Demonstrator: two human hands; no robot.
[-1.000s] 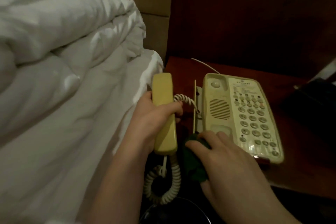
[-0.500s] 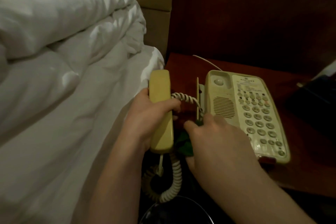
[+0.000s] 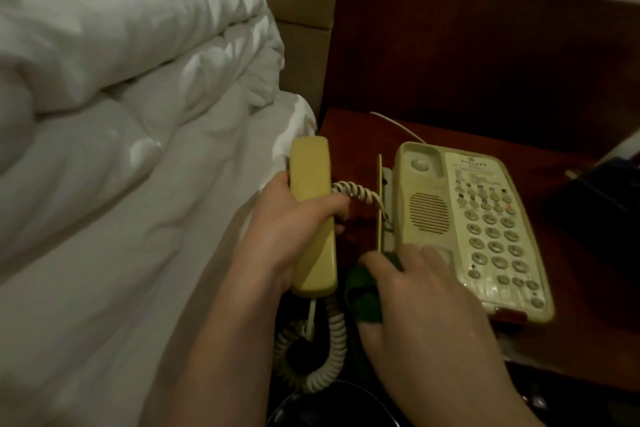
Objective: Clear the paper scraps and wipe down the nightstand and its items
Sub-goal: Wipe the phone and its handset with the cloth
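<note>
Since the prior frame, right hand [image 3: 426,308] has drawn back toward the telephone base's [image 3: 467,229] near end, fingers curled gripping a green cloth [image 3: 362,291]. White duvet [image 3: 121,149] crowds the red-brown wooden nightstand's [image 3: 561,333] left edge. Left hand [image 3: 287,229] wraps the smooth yellowed handset [image 3: 311,215], held clear of the base, coiled cord [image 3: 332,354] dangling

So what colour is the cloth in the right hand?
Dark green; the cloth shows in the head view, under the right hand.
</note>
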